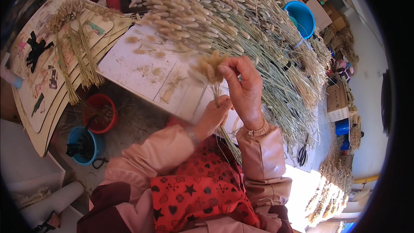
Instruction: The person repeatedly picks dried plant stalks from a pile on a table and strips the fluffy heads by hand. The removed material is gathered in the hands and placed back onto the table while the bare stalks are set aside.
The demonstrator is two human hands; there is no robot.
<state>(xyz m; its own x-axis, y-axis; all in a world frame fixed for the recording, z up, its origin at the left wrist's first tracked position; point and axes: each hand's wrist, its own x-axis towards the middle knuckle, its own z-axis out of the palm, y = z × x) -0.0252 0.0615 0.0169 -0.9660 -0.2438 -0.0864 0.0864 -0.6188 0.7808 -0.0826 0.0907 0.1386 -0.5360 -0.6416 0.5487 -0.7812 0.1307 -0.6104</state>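
Observation:
My left hand (215,113) is closed around the stems of a small bunch of dried bunny-tail grass (208,68). The fluffy tan heads point up and away from me, and the stem ends (231,144) trail below the fist towards my lap. At the right edge of those heads, the bent thumb and index finger of my right hand (244,82) pinch the bunch; the exact stem or head between them is hidden. Beyond both hands, a large heap of bunny-tail grass (207,22) spreads over a white table (129,68), where some loose heads and chaff lie.
Tied bunches (76,45) and black strips (36,51) lie on stacked boards (29,94) at left. Below stand a red bucket (115,116) and a light-blue bucket (101,145). Black-handled scissors (302,156) rest at the table's right. A blue bucket (309,16) stands beyond the heap.

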